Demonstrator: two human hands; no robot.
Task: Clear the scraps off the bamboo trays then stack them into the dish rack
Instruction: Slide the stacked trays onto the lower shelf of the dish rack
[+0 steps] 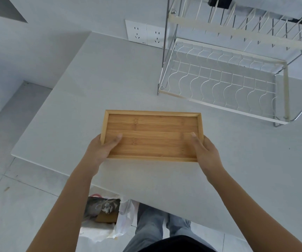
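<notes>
Bamboo tray with a bare inside held level over a white counter, left hand and right hand gripping its short ends, thumbs inside the rim, empty wire dish rack at back right, bagged waste bin on the floor below

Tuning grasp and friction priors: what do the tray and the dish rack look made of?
Bamboo tray: bamboo strips, smooth matte finish, judging by the parallel grain bands with darker nodes. Dish rack: thin white coated wire grid on shiny chrome-like metal uprights; the pale frame rails could be plastic or painted wood, hard to tell.
</notes>
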